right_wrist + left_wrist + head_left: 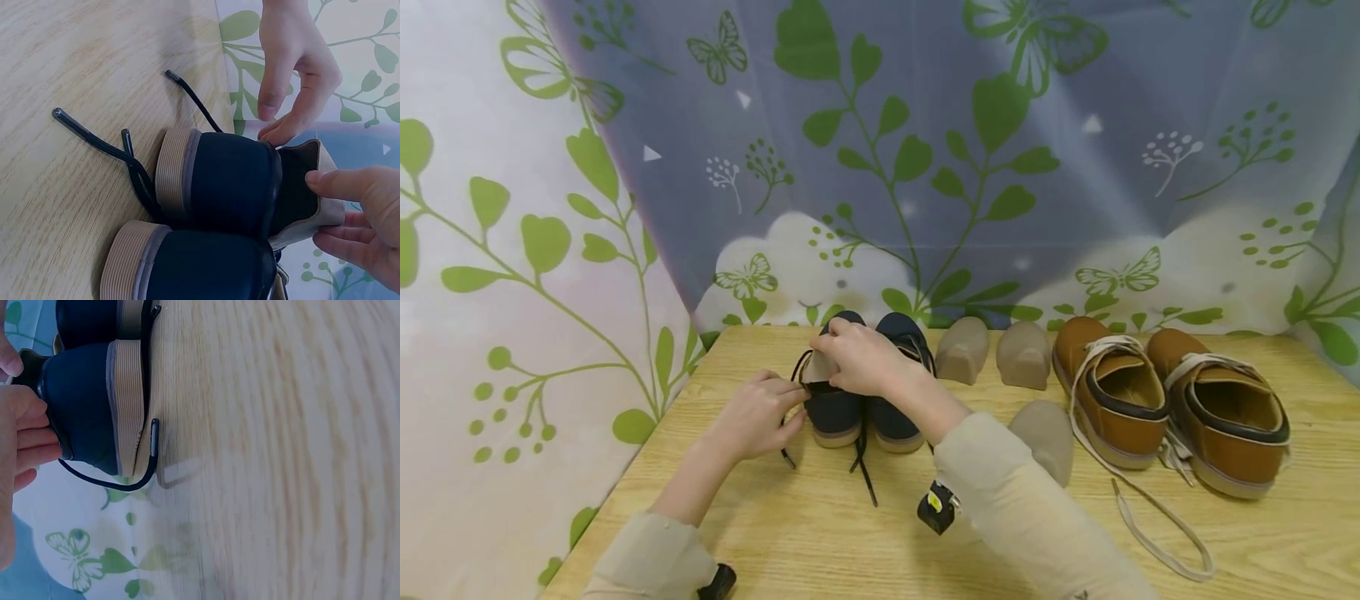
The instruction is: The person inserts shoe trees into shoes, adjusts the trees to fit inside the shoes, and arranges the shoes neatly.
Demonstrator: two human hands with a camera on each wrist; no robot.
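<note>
On the left side, the left hand (762, 418) touches the rim of one dark blue shoe (837, 414), its thumb apart from the fingers. This shoe stands on the wooden table (820, 542), heel to the near side. The right hand (865, 360) pinches a beige piece (330, 214) at its opening, between thumb and fingers. Rightward come the second dark shoe (897, 427), three beige shoe forms (962, 350) and two brown shoes (1122, 435).

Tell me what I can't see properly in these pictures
Lacing area on the left navy shoe: head view, behind the right hand.
Part of the nearest beige form: head view, behind the right sleeve.
Rest of the left sleeve: head view, cut off by bottom edge.
Yellow label: head view, too small to read.
</note>
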